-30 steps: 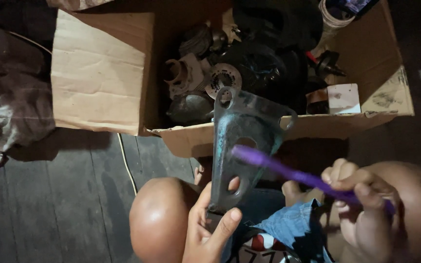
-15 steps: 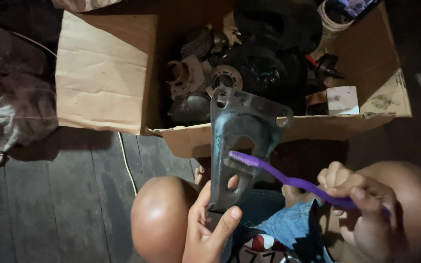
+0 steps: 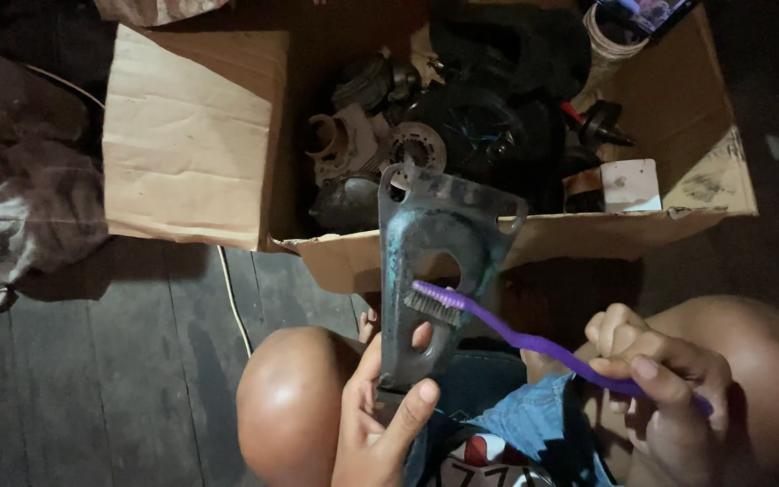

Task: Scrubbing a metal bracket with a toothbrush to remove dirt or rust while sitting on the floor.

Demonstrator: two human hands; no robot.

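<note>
Left hand [image 3: 379, 419] grips the bottom of a dark metal bracket [image 3: 435, 261], holding it upright between the knees, thumb across its lower edge. Right hand [image 3: 664, 388] is closed round the handle of a purple toothbrush [image 3: 516, 335]; bristles touch the bracket just below its round hole. Behind the bracket, an open cardboard box [image 3: 191, 135] on the plank floor [image 3: 92, 379], full of dark machine parts [image 3: 462, 126]. Crumpled rag [image 3: 29, 216] far left.
</note>
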